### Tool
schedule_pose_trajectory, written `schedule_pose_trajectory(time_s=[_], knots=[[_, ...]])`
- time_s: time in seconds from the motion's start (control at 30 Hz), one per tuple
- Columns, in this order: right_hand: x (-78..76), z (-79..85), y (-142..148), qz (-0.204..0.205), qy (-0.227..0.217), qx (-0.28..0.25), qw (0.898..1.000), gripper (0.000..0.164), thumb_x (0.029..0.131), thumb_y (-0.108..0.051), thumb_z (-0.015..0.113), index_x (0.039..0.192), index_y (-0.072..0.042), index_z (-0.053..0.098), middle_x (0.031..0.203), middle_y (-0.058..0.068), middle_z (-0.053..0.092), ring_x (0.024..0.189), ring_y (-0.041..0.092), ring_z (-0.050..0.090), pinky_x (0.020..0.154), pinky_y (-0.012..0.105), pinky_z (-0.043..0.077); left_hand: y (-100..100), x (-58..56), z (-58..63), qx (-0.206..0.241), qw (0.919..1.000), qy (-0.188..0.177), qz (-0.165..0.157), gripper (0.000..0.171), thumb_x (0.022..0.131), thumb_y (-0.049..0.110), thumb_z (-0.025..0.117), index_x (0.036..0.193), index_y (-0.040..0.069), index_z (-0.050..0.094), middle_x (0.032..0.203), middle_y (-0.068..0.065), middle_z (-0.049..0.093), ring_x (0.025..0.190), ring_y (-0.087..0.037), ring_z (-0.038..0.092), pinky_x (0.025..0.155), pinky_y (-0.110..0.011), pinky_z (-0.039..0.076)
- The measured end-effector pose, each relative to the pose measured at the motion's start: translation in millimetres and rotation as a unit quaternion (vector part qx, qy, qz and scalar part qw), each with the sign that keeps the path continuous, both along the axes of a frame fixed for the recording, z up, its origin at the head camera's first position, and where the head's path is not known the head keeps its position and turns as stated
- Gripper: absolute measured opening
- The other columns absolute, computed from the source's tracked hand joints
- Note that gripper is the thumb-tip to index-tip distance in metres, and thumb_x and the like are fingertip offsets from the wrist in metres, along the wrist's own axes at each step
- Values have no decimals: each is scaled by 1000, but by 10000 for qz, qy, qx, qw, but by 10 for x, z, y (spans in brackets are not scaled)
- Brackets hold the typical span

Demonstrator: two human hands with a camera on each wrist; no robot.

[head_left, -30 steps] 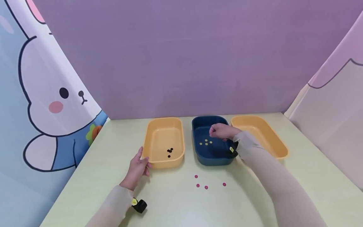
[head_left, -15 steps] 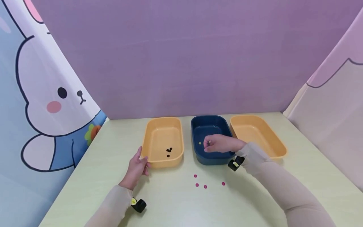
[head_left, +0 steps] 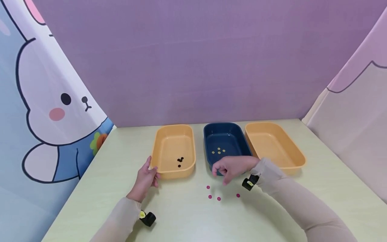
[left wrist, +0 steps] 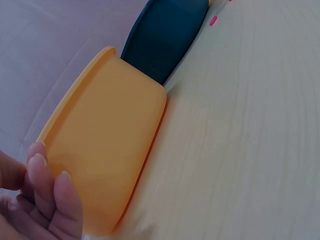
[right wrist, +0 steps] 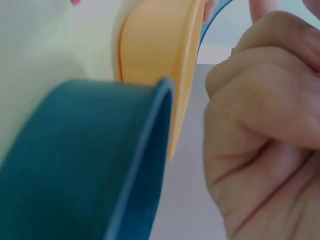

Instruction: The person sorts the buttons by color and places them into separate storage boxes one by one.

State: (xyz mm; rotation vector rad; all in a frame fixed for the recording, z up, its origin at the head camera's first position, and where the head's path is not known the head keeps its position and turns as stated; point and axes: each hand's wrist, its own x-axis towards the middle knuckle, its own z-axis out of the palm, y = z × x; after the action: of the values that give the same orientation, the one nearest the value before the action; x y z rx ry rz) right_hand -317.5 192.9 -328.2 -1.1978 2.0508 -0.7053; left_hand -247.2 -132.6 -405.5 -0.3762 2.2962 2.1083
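Over to my left, the left hand (head_left: 144,179) grips the near left corner of a yellow-orange, rounded rectangular, plastic-looking tray (head_left: 170,144), thumb over the rim; four small round black discs (head_left: 179,166) lie in it, rightward of that hand. Next, a dark blue tray (head_left: 225,138) of similar make holds small round yellow discs (head_left: 219,152) beyond the right hand (head_left: 234,165), which hangs over its near edge, fingers loosely bent, nothing seen in them. Small round pink discs (head_left: 219,198) lie on the table (head_left: 187,215), nearer the person than that hand; a second yellow-orange tray (head_left: 272,144) sits to its right. I'd judge this a reach for the pink discs, calling next for a careful fingertip pinch
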Motion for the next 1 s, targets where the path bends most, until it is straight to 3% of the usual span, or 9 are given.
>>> schedule_pose_trajectory(time_s=[0.23, 0.4, 0.73, 1.0], knots=[[39, -221, 4, 694, -780, 85, 9945, 34, 77, 7, 72, 108, 3, 62, 54, -11, 35, 48, 1, 36, 56, 14, 35, 1, 13, 0, -4, 10000, -43, -6, 64, 102, 6, 39, 155, 11, 4, 65, 0, 54, 42, -7, 44, 44, -21, 44], [56, -347, -6, 915, -880, 27, 9919, 36, 76, 5, 74, 110, 4, 61, 55, -12, 35, 50, -1, 36, 53, 12, 34, -7, 22, 5, 70, 10000, 20, -43, 65, 102, 6, 40, 154, 11, 2, 64, 1, 54, 41, -7, 45, 43, -21, 44], [76, -585, -52, 474, -560, 537, 9959, 38, 73, -2, 77, 107, -14, 64, 56, -11, 42, 51, -1, 42, 51, 12, 34, -3, 8, 2, 70, 10000, 6, -27, 64, 102, 5, 39, 155, 10, 3, 62, 2, 53, 41, -6, 44, 43, -21, 44], [72, -638, -67, -1, -398, 793, 9961, 34, 76, 7, 73, 101, -16, 69, 54, -8, 41, 48, 3, 41, 49, 14, 32, -1, -2, 6, 63, 10000, 9, -23, 64, 102, 6, 39, 155, 11, 3, 63, 2, 53, 41, -6, 44, 43, -20, 44]])
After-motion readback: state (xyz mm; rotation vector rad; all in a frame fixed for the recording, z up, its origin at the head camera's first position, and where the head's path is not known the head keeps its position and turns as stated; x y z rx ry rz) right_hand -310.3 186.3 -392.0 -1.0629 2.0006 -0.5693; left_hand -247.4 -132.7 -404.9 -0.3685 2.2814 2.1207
